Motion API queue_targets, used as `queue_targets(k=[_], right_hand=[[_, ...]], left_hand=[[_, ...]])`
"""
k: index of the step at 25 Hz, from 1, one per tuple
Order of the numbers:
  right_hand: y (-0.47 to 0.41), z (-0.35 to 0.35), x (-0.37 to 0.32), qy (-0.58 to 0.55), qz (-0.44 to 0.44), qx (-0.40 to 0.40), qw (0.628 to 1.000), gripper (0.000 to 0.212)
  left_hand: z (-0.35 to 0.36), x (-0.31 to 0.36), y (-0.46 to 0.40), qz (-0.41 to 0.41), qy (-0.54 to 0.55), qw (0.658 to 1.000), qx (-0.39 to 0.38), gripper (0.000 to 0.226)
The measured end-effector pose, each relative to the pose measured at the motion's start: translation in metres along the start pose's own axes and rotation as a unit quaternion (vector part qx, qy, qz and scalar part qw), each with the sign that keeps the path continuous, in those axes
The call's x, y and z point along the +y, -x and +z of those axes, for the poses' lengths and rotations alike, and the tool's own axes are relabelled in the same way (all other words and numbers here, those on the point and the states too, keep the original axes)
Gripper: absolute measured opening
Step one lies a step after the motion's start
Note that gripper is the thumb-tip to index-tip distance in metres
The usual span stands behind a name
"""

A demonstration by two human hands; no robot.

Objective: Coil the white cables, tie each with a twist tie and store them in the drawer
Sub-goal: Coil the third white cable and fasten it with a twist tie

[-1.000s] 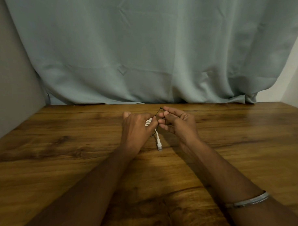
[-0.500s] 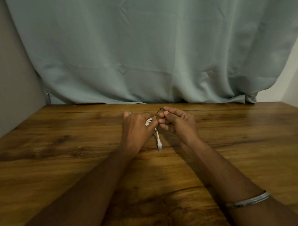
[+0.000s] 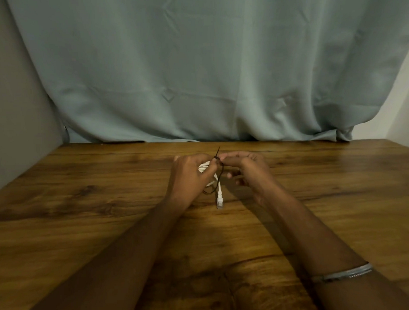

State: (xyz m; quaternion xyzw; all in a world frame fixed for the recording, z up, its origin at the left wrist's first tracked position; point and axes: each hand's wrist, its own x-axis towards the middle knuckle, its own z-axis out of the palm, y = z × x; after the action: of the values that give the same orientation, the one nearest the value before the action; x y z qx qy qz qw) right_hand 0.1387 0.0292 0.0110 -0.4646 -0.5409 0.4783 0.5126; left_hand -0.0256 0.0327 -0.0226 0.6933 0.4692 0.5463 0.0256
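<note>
Both hands' grip pinches one coiled white cable (image 3: 204, 168) – black twist tie (image 3: 217, 155) around it.

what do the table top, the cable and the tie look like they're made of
Table top: wood or a wood-look laminate; brown grain and knots with a soft sheen.
White cable: looks like smooth plastic sheathing, ending in a clear-looking plastic plug.
Twist tie: thin and black, one end sticking up stiffly, so probably coated wire; too thin to be sure.
</note>
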Motion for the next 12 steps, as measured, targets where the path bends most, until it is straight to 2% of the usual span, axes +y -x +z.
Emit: queue_targets(k=[4, 9, 12], right_hand=[[-0.007, -0.008, 0.001, -0.009, 0.001, -0.015, 1.000, 0.014], [-0.007, -0.006, 0.002, -0.003, -0.041, 0.003, 0.999, 0.010], [-0.006, -0.006, 0.003, -0.028, -0.042, 0.003, 0.999, 0.009]], left_hand=[[0.001, 0.009, 0.002, -0.031, 0.120, 0.991, -0.058, 0.014], [-0.001, 0.012, 0.001, -0.060, 0.179, 0.979, -0.072, 0.013], [-0.004, 0.016, 0.001, -0.072, 0.208, 0.972, -0.082, 0.021]])
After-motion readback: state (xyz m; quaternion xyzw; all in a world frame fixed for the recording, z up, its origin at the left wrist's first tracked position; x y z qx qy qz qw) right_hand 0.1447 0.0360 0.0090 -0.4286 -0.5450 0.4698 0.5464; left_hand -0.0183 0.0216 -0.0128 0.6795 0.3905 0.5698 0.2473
